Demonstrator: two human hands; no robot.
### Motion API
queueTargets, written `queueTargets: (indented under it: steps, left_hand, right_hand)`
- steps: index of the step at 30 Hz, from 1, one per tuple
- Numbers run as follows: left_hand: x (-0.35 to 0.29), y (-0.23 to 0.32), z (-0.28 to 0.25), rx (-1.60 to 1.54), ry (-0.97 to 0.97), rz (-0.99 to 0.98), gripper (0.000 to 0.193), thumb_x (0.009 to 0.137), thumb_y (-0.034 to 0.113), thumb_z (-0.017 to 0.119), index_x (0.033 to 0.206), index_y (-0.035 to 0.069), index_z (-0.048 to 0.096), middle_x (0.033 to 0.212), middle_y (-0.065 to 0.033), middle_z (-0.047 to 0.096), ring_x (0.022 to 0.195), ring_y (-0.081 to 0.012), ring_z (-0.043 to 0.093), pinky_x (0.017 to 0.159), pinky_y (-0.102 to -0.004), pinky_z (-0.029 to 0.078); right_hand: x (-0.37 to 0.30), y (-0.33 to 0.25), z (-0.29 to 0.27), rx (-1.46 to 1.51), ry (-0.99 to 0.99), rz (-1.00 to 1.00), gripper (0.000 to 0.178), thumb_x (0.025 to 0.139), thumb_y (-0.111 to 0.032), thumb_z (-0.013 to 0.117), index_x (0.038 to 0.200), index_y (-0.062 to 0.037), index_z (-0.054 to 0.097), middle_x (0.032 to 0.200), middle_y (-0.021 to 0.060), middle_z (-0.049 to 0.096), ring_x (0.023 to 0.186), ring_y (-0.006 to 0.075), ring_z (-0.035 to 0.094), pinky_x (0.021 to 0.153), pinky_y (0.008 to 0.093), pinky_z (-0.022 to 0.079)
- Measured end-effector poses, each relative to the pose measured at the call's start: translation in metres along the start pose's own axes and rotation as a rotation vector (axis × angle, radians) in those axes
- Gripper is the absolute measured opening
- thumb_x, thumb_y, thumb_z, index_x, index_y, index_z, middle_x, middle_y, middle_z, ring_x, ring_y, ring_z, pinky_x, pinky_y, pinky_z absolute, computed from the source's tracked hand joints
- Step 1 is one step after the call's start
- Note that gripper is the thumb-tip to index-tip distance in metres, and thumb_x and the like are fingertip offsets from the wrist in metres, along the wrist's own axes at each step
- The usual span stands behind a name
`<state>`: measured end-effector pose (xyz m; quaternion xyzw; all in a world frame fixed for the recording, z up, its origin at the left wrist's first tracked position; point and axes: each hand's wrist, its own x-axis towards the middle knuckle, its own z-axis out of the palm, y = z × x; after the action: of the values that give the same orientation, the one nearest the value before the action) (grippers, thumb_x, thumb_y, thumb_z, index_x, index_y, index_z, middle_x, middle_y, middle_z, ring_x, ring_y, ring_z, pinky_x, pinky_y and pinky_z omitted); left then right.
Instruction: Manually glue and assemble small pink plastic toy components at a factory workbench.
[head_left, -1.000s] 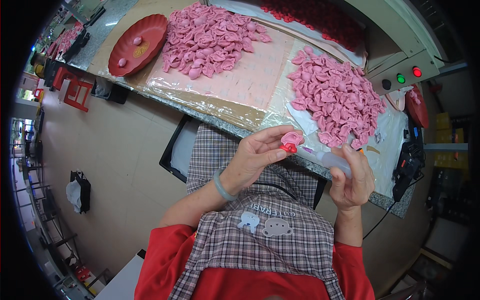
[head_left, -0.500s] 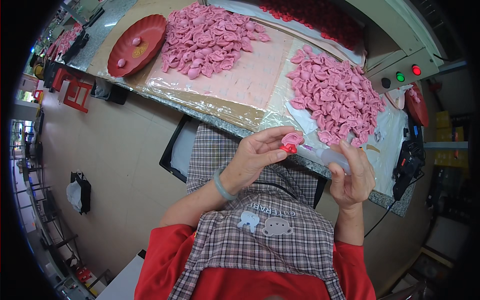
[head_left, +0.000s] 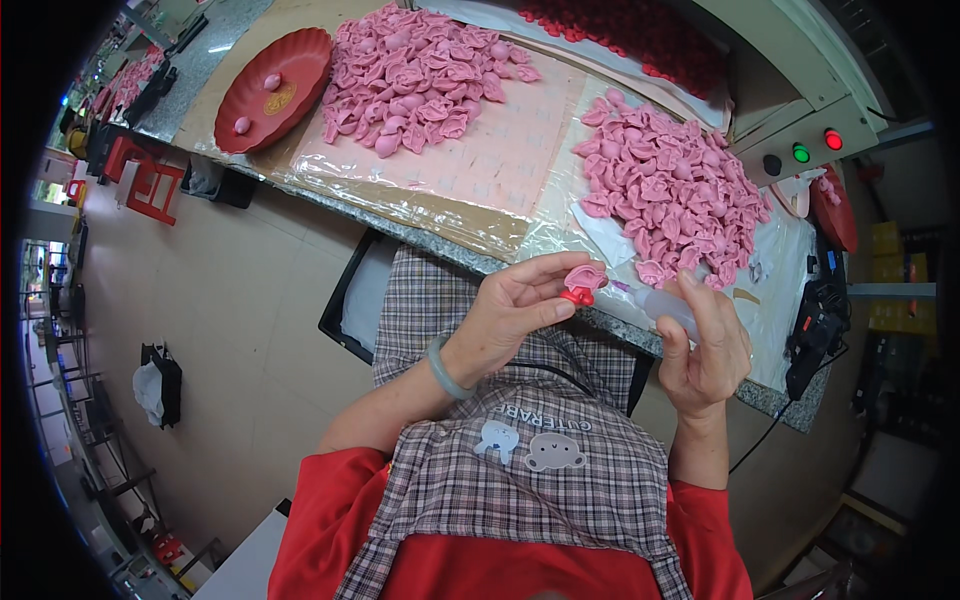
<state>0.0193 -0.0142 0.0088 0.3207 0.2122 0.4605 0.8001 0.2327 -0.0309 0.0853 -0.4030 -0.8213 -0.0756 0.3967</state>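
Between the thumb and fingers of my left hand [head_left: 517, 305] is a small pink shell-shaped piece [head_left: 584, 278] joined to a red piece [head_left: 578, 297]. My right hand [head_left: 708, 345] is closed round a translucent squeeze bottle [head_left: 668, 309] with a thin purple-tipped nozzle [head_left: 622, 287]. The nozzle points left at the pink piece, with its tip close beside it; whether they touch I cannot tell. Just beyond my hands lies a large heap of similar pink pieces [head_left: 680, 190] on the plastic-covered bench.
A second pink heap [head_left: 415, 75] lies at the far left, beside a red scalloped plate [head_left: 240, 110] bearing two pink pieces. Behind stands a machine [head_left: 790, 125] with lit buttons and many red pieces [head_left: 640, 45] inside. A black corded device [head_left: 818, 315] rests at the right edge.
My right hand has shifted the bottle slightly to the right and up, so the nozzle tip sits a little differently by the pink piece. My left hand holds nearly still.
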Motion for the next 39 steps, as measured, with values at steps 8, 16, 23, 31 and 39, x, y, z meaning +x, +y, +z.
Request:
queueTargets:
  steps: [8,16,23,31,39]
  left_hand:
    - [0.0016,-0.0031,-0.0031,0.000,0.016,-0.004,0.051,0.091,-0.002,0.062,0.139,-0.003,0.046,0.136,-0.0197,0.056,0.125,-0.0242,0.056,0.107,-0.0349,0.045]
    - [0.0034,-0.0055,-0.0047,-0.118,0.023,-0.032,0.052,0.093,0.004,0.062,0.141,-0.002,0.045,0.134,-0.0193,0.057,0.126,-0.0279,0.056,0.106,-0.0354,0.047]
    - [0.0022,-0.0034,-0.0020,-0.151,0.032,-0.072,0.052,0.093,0.005,0.061,0.142,-0.002,0.044,0.134,-0.0197,0.057,0.127,-0.0293,0.055,0.106,-0.0361,0.047]
    - [-0.0004,-0.0044,-0.0047,-0.144,0.031,-0.066,0.053,0.093,0.005,0.062,0.142,-0.003,0.043,0.135,-0.0207,0.056,0.127,-0.0304,0.055,0.107,-0.0369,0.046]
    - [0.0021,-0.0069,-0.0046,-0.144,0.015,-0.079,0.053,0.093,0.005,0.061,0.142,-0.003,0.043,0.135,-0.0207,0.056,0.127,-0.0306,0.055,0.107,-0.0366,0.046]
  right_hand:
    - [0.0000,-0.0031,0.0007,0.024,-0.028,-0.003,0.039,0.090,-0.018,0.071,0.121,0.0031,0.059,0.098,0.0149,0.070,0.069,0.0269,0.066,0.056,0.0332,0.052]
    - [-0.0018,-0.0002,0.0027,0.051,-0.029,0.024,0.037,0.091,-0.019,0.069,0.119,0.0033,0.061,0.094,0.0149,0.070,0.069,0.0266,0.066,0.057,0.0328,0.052]
    - [-0.0061,0.0016,0.0022,0.187,0.066,0.145,0.037,0.095,-0.022,0.065,0.119,0.0058,0.060,0.088,0.0164,0.070,0.070,0.0251,0.068,0.059,0.0318,0.052]
    - [-0.0053,-0.0004,0.0072,0.211,0.025,0.143,0.036,0.094,-0.022,0.066,0.118,0.0040,0.061,0.085,0.0150,0.070,0.070,0.0248,0.068,0.060,0.0312,0.052]
    - [-0.0052,-0.0007,0.0066,0.172,0.011,0.126,0.036,0.092,-0.023,0.068,0.118,0.0018,0.062,0.085,0.0138,0.070,0.070,0.0244,0.068,0.060,0.0307,0.052]
